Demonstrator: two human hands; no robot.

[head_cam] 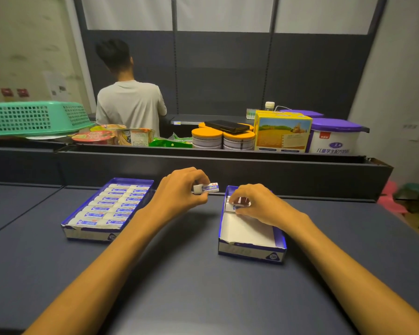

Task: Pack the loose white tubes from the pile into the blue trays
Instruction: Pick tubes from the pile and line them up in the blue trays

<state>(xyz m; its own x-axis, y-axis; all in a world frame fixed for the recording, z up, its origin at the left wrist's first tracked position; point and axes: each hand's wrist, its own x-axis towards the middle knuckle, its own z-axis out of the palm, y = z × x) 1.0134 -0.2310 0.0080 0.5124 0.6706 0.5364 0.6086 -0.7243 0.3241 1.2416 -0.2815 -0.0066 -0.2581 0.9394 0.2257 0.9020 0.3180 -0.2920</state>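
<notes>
Two blue trays stand on the dark table. The left tray [90,234] is packed with two columns of white tubes [107,204]. The right tray [279,240] shows mostly bare white floor. My left hand [179,189] is raised between the trays and pinches one white tube [207,188] lying sideways. My right hand [254,201] reaches into the far end of the right tray, its curled fingers holding a white tube [235,207] against the tray's far wall. No loose pile is in view.
A raised dark shelf ledge [203,165] runs behind the table, carrying a green basket [34,118], noodle cups [94,136], orange-lidded cans [223,139], a yellow box [282,134] and purple-lidded tubs [334,136]. A person [128,102] stands beyond it, back turned. Stools [406,197] at right.
</notes>
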